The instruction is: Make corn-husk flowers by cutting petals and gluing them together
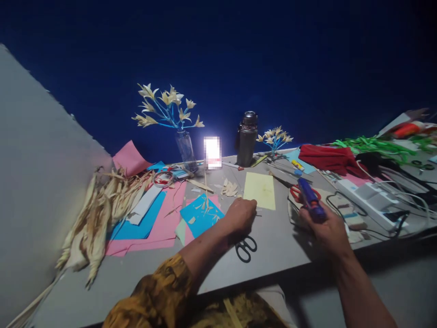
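Note:
My right hand [326,228] is wrapped round a blue-purple tool [311,200], which looks like a glue gun, above the right part of the table. My left hand [241,216] is closed at the lower left corner of a yellow sheet [261,189]; what its fingers hold, if anything, is too small to make out. Black-handled scissors [246,249] lie just below my left wrist. A blue sheet [198,214] with pale scraps lies left of that hand. Small cut husk pieces [229,187] are behind it.
Dried corn husks [90,218] and pink paper [164,223] lie at the left. Husk flowers [167,102] stand in a glass bottle [186,150]. A dark flask [247,139] stands at the back; a power strip [368,202], cables and red cloth [326,159] are at the right.

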### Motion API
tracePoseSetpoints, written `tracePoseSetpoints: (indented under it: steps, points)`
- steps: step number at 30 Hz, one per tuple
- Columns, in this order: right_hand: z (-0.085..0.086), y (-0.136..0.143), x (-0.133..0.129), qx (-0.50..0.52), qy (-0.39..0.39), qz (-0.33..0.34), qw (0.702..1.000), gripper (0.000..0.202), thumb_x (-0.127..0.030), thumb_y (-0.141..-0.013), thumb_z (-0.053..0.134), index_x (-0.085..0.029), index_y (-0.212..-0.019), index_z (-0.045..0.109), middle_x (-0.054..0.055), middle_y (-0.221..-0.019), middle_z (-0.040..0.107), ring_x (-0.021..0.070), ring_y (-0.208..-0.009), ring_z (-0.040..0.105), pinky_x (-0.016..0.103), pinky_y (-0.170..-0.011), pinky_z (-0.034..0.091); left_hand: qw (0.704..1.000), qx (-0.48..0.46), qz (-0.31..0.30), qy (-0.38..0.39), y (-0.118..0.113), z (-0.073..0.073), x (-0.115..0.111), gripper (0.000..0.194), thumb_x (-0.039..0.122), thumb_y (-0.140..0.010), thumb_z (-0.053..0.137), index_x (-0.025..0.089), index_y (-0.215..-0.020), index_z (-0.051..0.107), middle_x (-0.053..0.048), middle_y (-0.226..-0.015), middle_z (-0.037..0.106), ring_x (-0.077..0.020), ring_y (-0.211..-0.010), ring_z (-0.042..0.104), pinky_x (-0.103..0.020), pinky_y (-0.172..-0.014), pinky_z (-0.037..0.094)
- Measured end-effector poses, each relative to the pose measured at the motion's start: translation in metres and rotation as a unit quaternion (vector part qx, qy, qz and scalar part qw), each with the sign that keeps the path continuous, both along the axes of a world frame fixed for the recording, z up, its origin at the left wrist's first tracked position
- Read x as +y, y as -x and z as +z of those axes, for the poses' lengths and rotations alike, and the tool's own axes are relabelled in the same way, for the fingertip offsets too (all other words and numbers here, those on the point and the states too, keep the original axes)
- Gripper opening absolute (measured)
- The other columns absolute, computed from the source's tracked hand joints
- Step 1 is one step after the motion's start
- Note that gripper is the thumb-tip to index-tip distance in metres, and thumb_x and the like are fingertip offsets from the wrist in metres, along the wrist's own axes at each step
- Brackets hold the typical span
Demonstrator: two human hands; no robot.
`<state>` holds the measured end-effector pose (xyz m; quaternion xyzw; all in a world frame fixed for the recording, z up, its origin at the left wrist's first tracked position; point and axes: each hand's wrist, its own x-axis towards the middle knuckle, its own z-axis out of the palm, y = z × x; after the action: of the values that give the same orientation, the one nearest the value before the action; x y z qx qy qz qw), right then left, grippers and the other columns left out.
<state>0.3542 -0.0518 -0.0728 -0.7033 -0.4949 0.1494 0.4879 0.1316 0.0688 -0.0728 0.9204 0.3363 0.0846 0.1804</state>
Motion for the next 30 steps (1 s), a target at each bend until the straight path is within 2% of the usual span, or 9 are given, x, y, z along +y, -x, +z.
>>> tracePoseSetpoints:
  steps: [3, 5, 9, 12, 14, 17, 23, 28, 30]
  points:
    - [0.008, 0.017, 0.009, 0.034, 0.005, 0.043, 0.998, 0.044, -0.05, -0.087, 0.06, -0.016, -0.116, 0.068, 0.008, -0.095, 0.074, 0.0214, -0.078, 0.068, 0.029, -0.071, 0.054, 0.995, -0.085, 0.032, 0.028, 0.01, 0.008, 0.005, 0.014, 0.02, -0.088, 0.053, 0.019, -0.083, 0.065, -0.01, -0.094, 0.068, -0.0233, -0.093, 0.062, -0.033, -0.084, 0.046]
    - [0.004, 0.034, 0.018, 0.009, 0.017, 0.095, 0.995, 0.041, -0.048, -0.088, 0.059, -0.017, -0.113, 0.067, 0.007, -0.094, 0.072, 0.022, -0.08, 0.067, 0.031, -0.073, 0.054, 0.988, -0.129, 0.082, 0.02, 0.028, 0.014, 0.008, 0.014, 0.02, -0.087, 0.054, 0.019, -0.081, 0.066, -0.009, -0.096, 0.067, -0.023, -0.096, 0.06, -0.033, -0.087, 0.045]
    - [-0.024, 0.056, 0.031, -0.076, 0.01, 0.151, 0.986, 0.033, -0.038, -0.086, 0.058, -0.017, -0.11, 0.065, 0.011, -0.106, 0.068, 0.0261, -0.096, 0.065, 0.037, -0.085, 0.053, 0.968, -0.137, 0.183, 0.102, 0.087, 0.016, 0.006, 0.017, 0.021, -0.085, 0.052, 0.019, -0.076, 0.066, -0.004, -0.08, 0.067, -0.0199, -0.079, 0.061, -0.031, -0.074, 0.043]
    - [-0.045, 0.055, 0.029, -0.153, 0.008, 0.134, 0.979, 0.033, -0.027, -0.083, 0.054, -0.017, -0.114, 0.061, 0.013, -0.111, 0.065, 0.0278, -0.103, 0.063, 0.041, -0.092, 0.05, 0.949, -0.129, 0.251, 0.143, 0.128, 0.007, -0.004, 0.013, 0.024, -0.083, 0.054, 0.019, -0.074, 0.064, -0.002, -0.076, 0.066, -0.0196, -0.074, 0.06, -0.03, -0.068, 0.04]
    - [-0.055, 0.052, 0.025, -0.21, 0.008, 0.116, 0.971, 0.034, -0.022, -0.081, 0.052, -0.018, -0.113, 0.059, 0.013, -0.111, 0.064, 0.0288, -0.103, 0.062, 0.043, -0.093, 0.05, 0.944, -0.105, 0.28, 0.136, 0.142, 0.001, -0.011, 0.014, 0.025, -0.083, 0.054, 0.019, -0.073, 0.062, -0.002, -0.076, 0.065, -0.0198, -0.074, 0.059, -0.03, -0.067, 0.039]
    - [-0.061, 0.05, 0.021, -0.276, 0.008, 0.084, 0.957, 0.035, -0.019, -0.079, 0.051, -0.019, -0.113, 0.057, 0.013, -0.107, 0.063, 0.03, -0.1, 0.061, 0.045, -0.09, 0.05, 0.948, -0.065, 0.293, 0.103, 0.144, -0.004, -0.02, 0.015, 0.025, -0.085, 0.054, 0.02, -0.074, 0.061, -0.003, -0.079, 0.066, -0.0198, -0.076, 0.058, -0.031, -0.068, 0.038]
    - [-0.059, 0.04, 0.021, -0.313, 0.031, 0.057, 0.948, 0.036, -0.02, -0.079, 0.05, -0.018, -0.114, 0.057, 0.013, -0.106, 0.062, 0.0307, -0.1, 0.059, 0.045, -0.091, 0.049, 0.96, 0.012, 0.273, 0.066, 0.127, 0.002, -0.025, 0.021, 0.022, -0.093, 0.048, 0.02, -0.082, 0.066, -0.008, -0.092, 0.066, -0.0232, -0.09, 0.06, -0.032, -0.074, 0.04]
    - [-0.058, 0.026, 0.021, -0.303, 0.074, 0.097, 0.945, 0.038, -0.025, -0.08, 0.05, -0.016, -0.115, 0.06, 0.015, -0.106, 0.062, 0.0311, -0.1, 0.059, 0.046, -0.093, 0.048, 0.966, 0.002, 0.255, 0.047, 0.134, 0.0, -0.026, 0.024, 0.024, -0.093, 0.047, 0.02, -0.086, 0.069, -0.009, -0.094, 0.067, -0.0246, -0.094, 0.06, -0.034, -0.08, 0.042]
    - [-0.06, 0.023, 0.019, -0.293, 0.089, 0.117, 0.945, 0.037, -0.025, -0.08, 0.05, -0.016, -0.114, 0.062, 0.014, -0.106, 0.063, 0.0303, -0.1, 0.06, 0.044, -0.093, 0.048, 0.957, -0.038, 0.282, 0.052, 0.147, 0.001, -0.026, 0.025, 0.026, -0.092, 0.047, 0.02, -0.085, 0.07, -0.009, -0.093, 0.068, -0.0239, -0.092, 0.061, -0.034, -0.082, 0.043]
